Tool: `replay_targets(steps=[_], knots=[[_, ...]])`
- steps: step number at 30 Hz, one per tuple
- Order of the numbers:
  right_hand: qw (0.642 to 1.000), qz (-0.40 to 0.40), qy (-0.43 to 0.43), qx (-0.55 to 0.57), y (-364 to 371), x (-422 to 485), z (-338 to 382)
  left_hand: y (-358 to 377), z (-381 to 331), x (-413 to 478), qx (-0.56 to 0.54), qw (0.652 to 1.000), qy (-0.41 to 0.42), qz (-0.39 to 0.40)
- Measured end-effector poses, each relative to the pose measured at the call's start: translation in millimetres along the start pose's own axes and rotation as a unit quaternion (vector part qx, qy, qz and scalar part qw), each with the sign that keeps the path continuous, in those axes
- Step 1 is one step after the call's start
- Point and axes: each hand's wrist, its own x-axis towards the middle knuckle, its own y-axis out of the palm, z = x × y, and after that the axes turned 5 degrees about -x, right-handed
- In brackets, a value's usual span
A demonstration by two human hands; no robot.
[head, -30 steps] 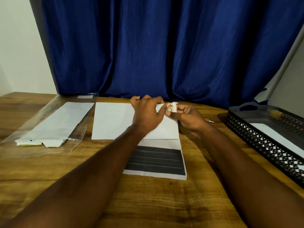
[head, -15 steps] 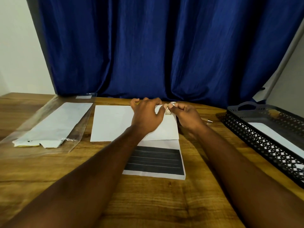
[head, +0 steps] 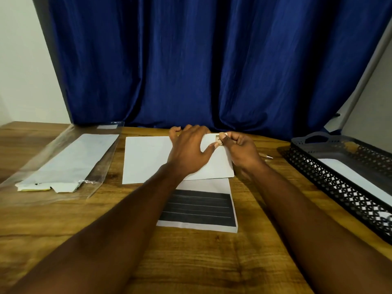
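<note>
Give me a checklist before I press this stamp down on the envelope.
1. Hold on the envelope: left hand rests on it, ok.
2. Grip on the stamp: right hand pinches it at the envelope's far right corner, ok.
3. Squareness of the stamp to the edges: mostly hidden, cannot tell.
4. Adhesion: cannot tell.
5. Paper under the envelope: its near edge overlaps the black-banded sheet, not ok.
6. Position of the pen: right of the right hand, off the envelope, ok.
</note>
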Motion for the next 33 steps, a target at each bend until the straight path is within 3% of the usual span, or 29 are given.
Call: replay_targets(steps=[5,9,14,17,19,22,30,33], knots=[[0.993,-0.105,0.012,0.048,-6.8,5.3,5.3,-2.2,-0.1,1.2,0.056,0.997,-0.030,-0.036],[0.982,-0.163,0.049,0.086,-13.5,12.4,2.8,3.5,4.9,-3.7,0.032,0.988,-0.135,-0.071],[0.970,-0.177,0.072,0.148,-3.1,11.3,-2.9,-1.8,4.8,-1.5,-0.081,0.942,-0.299,-0.133],[0.966,-0.172,0.080,0.178,4.2,11.8,-2.5,-7.5,2.4,2.8,-0.188,0.904,-0.371,-0.099],[0.965,-0.168,0.078,0.184,5.8,12.3,-1.8,-7.0,-0.5,3.3,-0.202,0.890,-0.403,-0.066],[0.966,-0.149,0.080,0.194,5.8,10.6,-3.4,-5.6,-2.3,3.6,-0.236,0.880,-0.406,-0.070],[0.982,-0.079,0.113,0.129,3.9,5.9,-2.0,-7.2,10.6,9.4,-0.354,0.824,-0.399,-0.189],[0.985,-0.041,0.136,0.099,-2.9,8.1,-4.5,-5.9,8.3,7.2,-0.385,0.826,-0.363,-0.193]])
